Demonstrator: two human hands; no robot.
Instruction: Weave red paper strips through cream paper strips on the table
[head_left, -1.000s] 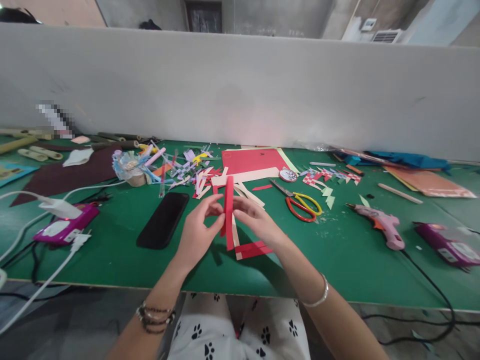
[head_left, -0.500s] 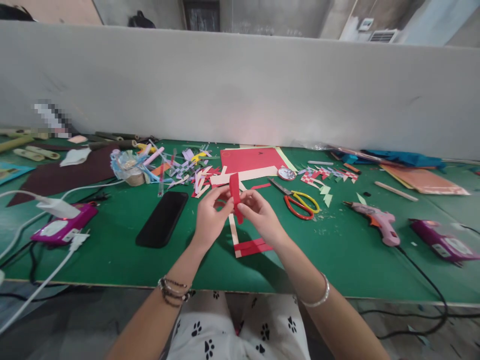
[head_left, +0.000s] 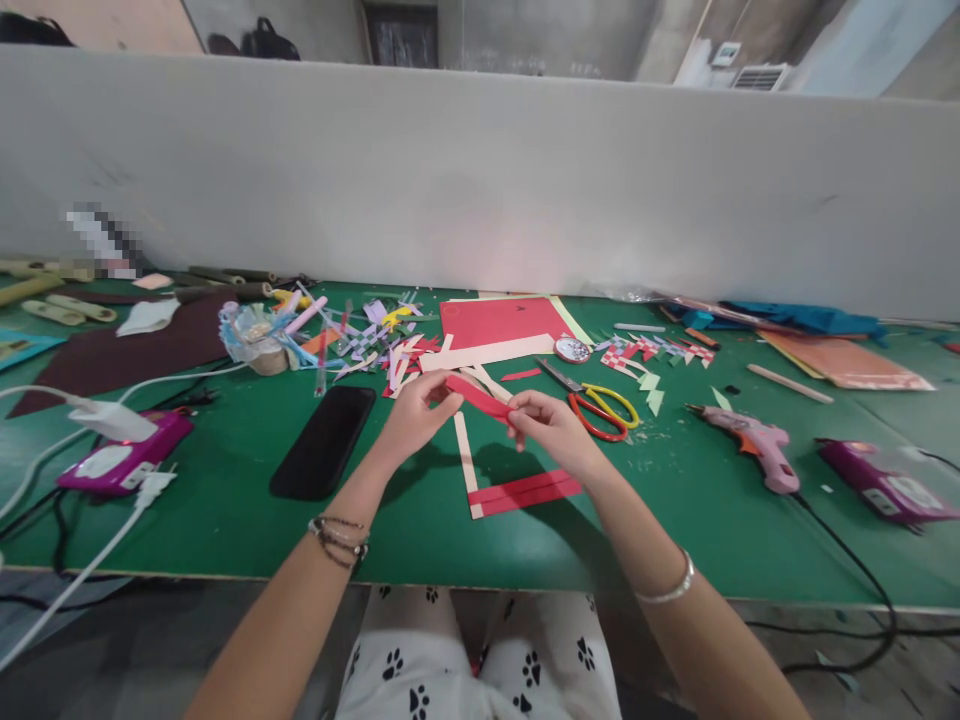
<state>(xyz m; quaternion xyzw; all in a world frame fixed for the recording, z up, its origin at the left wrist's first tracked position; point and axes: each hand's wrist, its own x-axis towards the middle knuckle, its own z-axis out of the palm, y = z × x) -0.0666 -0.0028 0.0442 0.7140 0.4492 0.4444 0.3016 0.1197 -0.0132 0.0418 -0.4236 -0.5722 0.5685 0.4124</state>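
Note:
A red paper strip point(head_left: 480, 397) stretches nearly level between my two hands above the green table point(head_left: 675, 520). My left hand point(head_left: 416, 415) pinches its left end and my right hand point(head_left: 551, 430) pinches its right end. Below them on the table lies a cream strip joined to two red strips point(head_left: 517, 492) in an L shape. A black phone point(head_left: 324, 441) lies left of my left hand. Red-and-yellow scissors point(head_left: 600, 405) lie just right of my right hand.
A pile of cut paper strips point(head_left: 375, 345) and a red sheet point(head_left: 499, 322) lie behind my hands. A pink glue gun point(head_left: 750, 445) and a purple device point(head_left: 885, 485) lie right. A purple device with white cables point(head_left: 112, 455) sits left. A grey partition wall point(head_left: 480, 180) backs the table.
The red strip stood upright between my hands, then bent, and now lies nearly level. My hands have drawn apart along it, the right hand moving rightward.

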